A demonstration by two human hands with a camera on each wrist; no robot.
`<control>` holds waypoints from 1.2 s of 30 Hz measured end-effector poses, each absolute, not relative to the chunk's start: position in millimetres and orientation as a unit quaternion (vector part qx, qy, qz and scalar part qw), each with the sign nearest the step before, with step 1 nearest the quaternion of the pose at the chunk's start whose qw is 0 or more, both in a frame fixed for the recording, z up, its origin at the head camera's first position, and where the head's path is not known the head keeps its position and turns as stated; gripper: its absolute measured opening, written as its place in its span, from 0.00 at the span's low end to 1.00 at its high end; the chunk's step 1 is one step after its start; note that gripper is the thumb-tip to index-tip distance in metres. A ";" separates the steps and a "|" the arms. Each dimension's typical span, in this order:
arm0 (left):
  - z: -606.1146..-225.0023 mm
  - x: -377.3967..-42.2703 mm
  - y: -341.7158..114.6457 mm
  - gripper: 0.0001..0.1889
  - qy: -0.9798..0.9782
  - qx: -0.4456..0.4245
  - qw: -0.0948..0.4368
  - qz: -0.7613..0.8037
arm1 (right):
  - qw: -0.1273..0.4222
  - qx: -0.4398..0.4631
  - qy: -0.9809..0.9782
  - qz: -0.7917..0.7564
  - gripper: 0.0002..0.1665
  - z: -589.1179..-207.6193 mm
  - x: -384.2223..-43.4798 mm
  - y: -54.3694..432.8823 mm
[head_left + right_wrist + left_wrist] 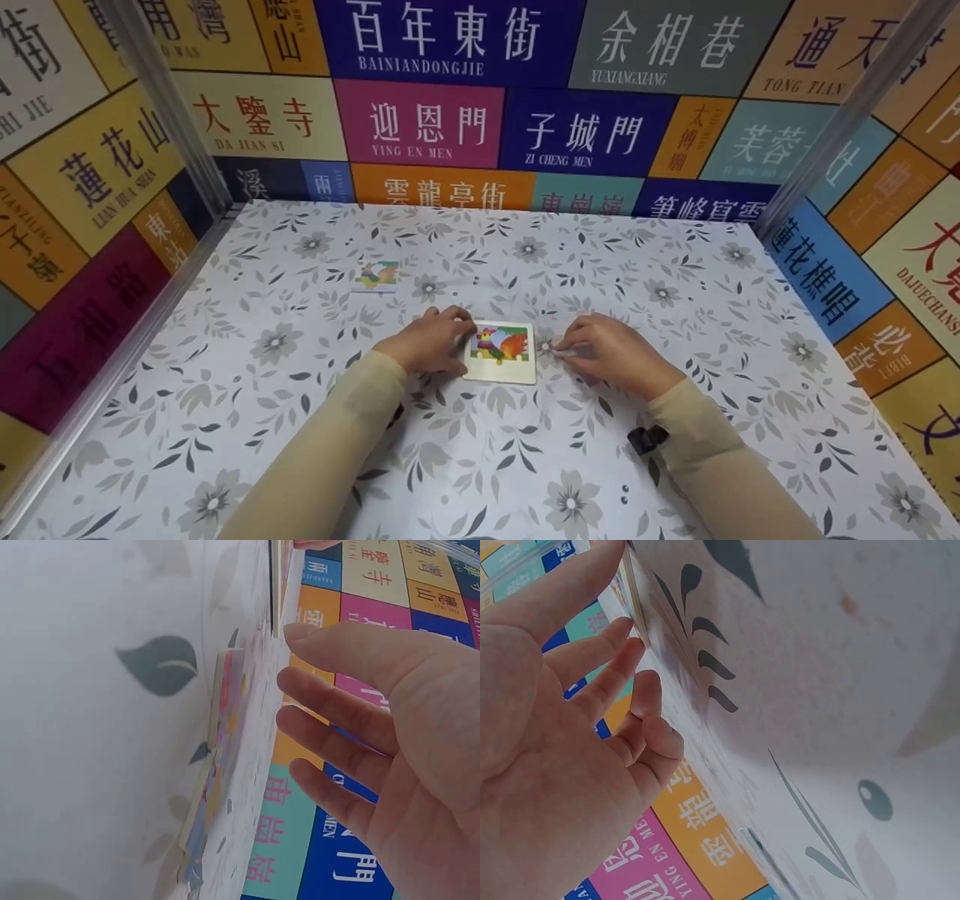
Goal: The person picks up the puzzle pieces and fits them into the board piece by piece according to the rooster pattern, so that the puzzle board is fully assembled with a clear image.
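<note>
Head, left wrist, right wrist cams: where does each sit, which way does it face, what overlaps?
Head: worn on the head, facing forward and down at the rooster card; left hand, right hand and sleeves show.
Left wrist: on that wrist, tipped sideways, facing past the left hand across the tabletop.
Right wrist: likewise, past the right hand toward the lettered wall.
Shared: head and left wrist both show the pink YING EN MEN sign.

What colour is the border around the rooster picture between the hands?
Cream-white. The border shows best in the head view.
</note>
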State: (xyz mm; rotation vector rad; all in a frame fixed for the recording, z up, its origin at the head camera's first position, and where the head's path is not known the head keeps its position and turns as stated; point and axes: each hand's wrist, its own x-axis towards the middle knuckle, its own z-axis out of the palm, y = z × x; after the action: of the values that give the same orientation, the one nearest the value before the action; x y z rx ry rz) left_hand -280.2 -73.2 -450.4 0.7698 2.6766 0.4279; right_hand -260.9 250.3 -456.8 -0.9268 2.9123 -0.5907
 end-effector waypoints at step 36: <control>-453.7 -282.2 -74.0 0.34 0.938 0.262 0.164 0.157 | 0.007 -0.324 0.923 -0.207 0.10 -463.2 -249.9 295.0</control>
State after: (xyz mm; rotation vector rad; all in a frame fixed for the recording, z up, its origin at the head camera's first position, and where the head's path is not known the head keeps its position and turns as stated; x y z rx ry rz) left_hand -282.2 -74.0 -453.7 0.7480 2.6740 0.4465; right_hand -249.9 295.0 -463.2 -1.0144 2.8860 -0.6476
